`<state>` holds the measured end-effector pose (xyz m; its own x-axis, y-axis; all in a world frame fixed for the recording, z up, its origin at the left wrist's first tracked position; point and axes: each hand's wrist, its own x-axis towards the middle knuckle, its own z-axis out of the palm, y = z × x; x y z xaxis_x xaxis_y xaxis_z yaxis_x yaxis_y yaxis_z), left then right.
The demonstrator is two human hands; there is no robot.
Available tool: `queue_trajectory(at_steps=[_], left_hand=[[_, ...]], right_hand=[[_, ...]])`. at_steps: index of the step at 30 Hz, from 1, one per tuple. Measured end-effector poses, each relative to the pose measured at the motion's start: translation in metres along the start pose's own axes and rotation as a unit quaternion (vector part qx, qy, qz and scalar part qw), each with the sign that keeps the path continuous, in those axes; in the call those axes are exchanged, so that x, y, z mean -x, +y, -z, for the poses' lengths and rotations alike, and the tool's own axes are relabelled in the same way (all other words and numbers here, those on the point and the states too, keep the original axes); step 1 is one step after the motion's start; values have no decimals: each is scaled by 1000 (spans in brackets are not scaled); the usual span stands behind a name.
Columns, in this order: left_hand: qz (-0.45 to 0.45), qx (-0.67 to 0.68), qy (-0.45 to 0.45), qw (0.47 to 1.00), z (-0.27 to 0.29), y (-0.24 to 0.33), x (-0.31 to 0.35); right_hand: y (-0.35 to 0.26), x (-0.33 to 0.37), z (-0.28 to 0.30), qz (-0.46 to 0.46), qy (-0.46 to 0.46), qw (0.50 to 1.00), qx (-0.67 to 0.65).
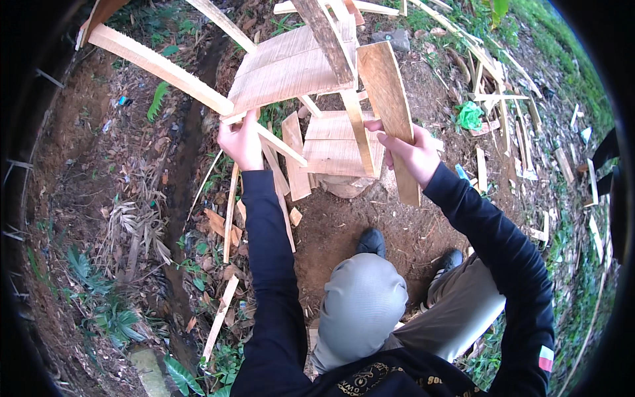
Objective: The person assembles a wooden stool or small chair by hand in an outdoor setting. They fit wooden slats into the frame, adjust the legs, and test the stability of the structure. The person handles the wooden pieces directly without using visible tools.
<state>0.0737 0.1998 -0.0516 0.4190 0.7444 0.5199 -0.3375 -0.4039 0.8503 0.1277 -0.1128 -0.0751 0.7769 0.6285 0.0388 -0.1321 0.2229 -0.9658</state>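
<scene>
Daylight, diffuse, moderately bright. Shadows soft-edged, faint on the soil [331,231]. Pale boards [284,73] read light, grain fairly crisp mid-picture. Grey knee [362,291] catches a gentle sheen on top; black sleeves [268,225] sink dark, folds only partly readable. Fisheye: round field, corners black, bluish fringe along right rim. Grass [555,40], upper right, curved and soft, detail smeared.
</scene>
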Motion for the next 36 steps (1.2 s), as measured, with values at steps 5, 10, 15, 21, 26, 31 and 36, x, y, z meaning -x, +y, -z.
queue_trajectory(at_steps=[5,10,15,21,26,31,36], left_hand=[[-94,-56,-21,994,10,19,0],[-100,-123,-69,985,20,29,-4],[-118,-155,-66,979,22,26,-6],[-89,-128,-60,986,21,30,0],[-39,-47,-69,996,11,24,13],[109,-72,-157,979,30,-40,21],[77,-67,-142,985,29,-35,28]], right_hand=[[5,-1,3,2,13,1000,-10],[4,2,2,-5,17,1000,-7],[5,3,6,-13,-6,1000,10],[5,4,4,-14,1,1000,20],[9,3,4,-1,11,1000,5],[8,2,5,-1,7,1000,1],[9,1,4,-15,3,1000,14]])
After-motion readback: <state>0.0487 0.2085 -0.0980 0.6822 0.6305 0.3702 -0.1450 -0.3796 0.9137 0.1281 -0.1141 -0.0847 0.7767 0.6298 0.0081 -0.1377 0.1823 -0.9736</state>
